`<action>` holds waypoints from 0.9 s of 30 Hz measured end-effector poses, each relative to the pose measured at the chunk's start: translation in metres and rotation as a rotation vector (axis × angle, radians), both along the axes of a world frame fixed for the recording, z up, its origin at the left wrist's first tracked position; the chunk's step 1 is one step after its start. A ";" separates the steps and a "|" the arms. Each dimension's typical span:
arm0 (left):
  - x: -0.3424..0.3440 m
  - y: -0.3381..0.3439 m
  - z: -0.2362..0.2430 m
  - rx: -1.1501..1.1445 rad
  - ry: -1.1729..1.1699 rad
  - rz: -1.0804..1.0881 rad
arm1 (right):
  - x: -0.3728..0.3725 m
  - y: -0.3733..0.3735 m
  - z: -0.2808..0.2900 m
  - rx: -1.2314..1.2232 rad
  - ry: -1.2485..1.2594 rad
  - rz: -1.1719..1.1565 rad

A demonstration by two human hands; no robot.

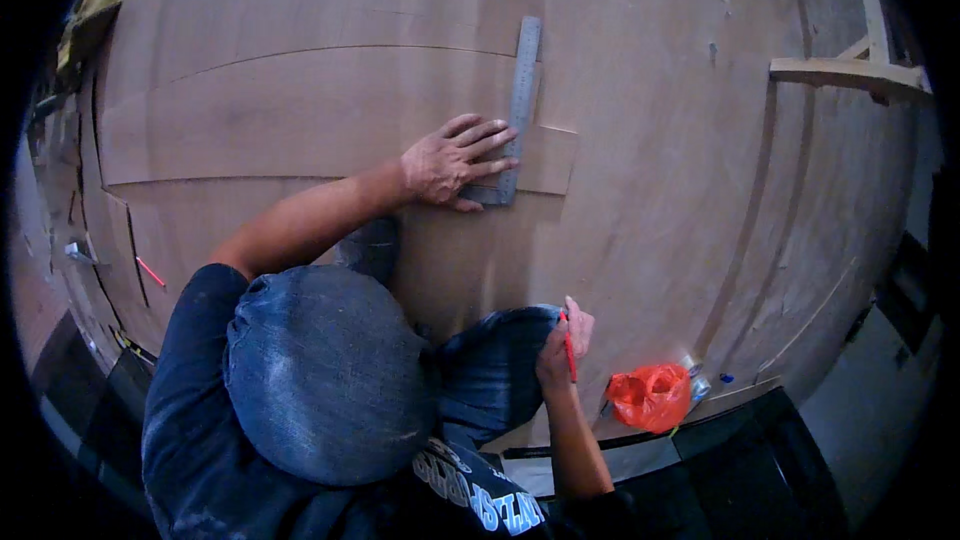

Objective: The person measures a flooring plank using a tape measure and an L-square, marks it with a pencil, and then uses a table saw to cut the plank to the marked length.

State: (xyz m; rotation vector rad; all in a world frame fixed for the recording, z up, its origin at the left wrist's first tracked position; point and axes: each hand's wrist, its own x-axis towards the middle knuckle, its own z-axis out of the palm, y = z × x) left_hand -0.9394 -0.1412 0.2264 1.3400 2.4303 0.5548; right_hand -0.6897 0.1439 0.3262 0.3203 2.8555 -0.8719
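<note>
With the long grey steel ruler (520, 105) pinned across a tan plywood strip (300, 115) by the spread fingers of the left hand (450, 162), squaring looks done (no line visible yet), while the right hand (562, 345) pinches a red pencil (569, 350) by the knee.

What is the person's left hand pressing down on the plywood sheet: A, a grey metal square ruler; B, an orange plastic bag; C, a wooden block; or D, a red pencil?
A: the left hand lies spread on the grey metal square ruler, holding it flat on the plywood sheet, while the right hand holds the red pencil.
</note>
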 end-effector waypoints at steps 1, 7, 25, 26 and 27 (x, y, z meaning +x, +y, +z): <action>0.001 0.000 -0.001 0.014 -0.021 -0.004 | 0.001 0.000 -0.001 -0.009 0.015 -0.008; 0.008 0.001 -0.004 -0.020 0.002 0.004 | -0.002 -0.008 0.004 -0.058 -0.014 -0.075; 0.027 0.003 -0.010 0.042 -0.051 0.003 | -0.252 -0.105 -0.074 -0.391 0.291 -0.196; 0.028 0.003 -0.011 0.031 -0.036 0.002 | -0.251 -0.105 -0.077 -0.387 0.253 -0.197; 0.030 0.003 -0.012 0.033 -0.031 0.004 | -0.250 -0.105 -0.081 -0.366 0.239 -0.200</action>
